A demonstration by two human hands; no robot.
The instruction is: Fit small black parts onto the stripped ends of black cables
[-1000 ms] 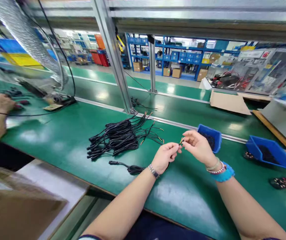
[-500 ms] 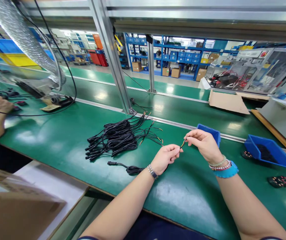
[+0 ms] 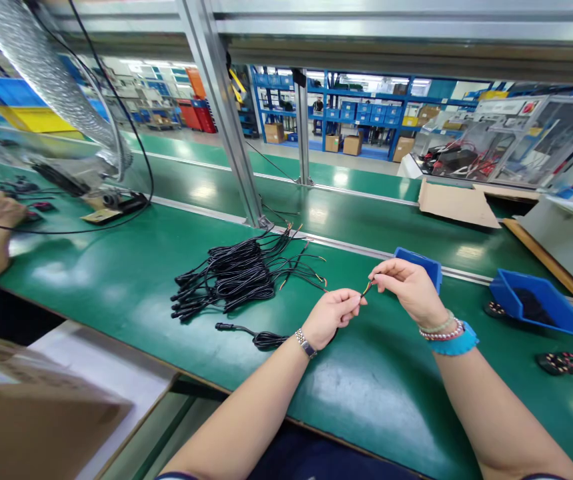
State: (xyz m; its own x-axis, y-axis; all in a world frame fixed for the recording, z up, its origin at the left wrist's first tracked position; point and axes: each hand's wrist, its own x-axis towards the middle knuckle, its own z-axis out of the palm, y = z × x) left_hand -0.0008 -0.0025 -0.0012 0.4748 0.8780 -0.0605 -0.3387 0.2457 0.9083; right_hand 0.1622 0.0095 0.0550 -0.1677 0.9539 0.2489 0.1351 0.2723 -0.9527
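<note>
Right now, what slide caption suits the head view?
Left hand and right hand hold wire ends near black cables on a bench.

1. Cable pile (image 3: 241,277): plastic-looking sheathing, smooth, slight sheen.
2. Cable coil (image 3: 268,341), just in front of pile: same plastic look, semi-gloss.
3. Bench top (image 3: 111,273) under pile: smooth, v. glossy, w/ bright reflections.
4. Post (image 3: 226,127) behind pile: bare metal, satin.
5. Duct (image 3: 53,83), behind/L of pile: crinkled shiny foil.
6. Bin (image 3: 506,297), far R of pile: smooth plastic, sl. gloss.
7. Carton (image 3: 31,430), front-L of pile: matt cardbd.
</note>
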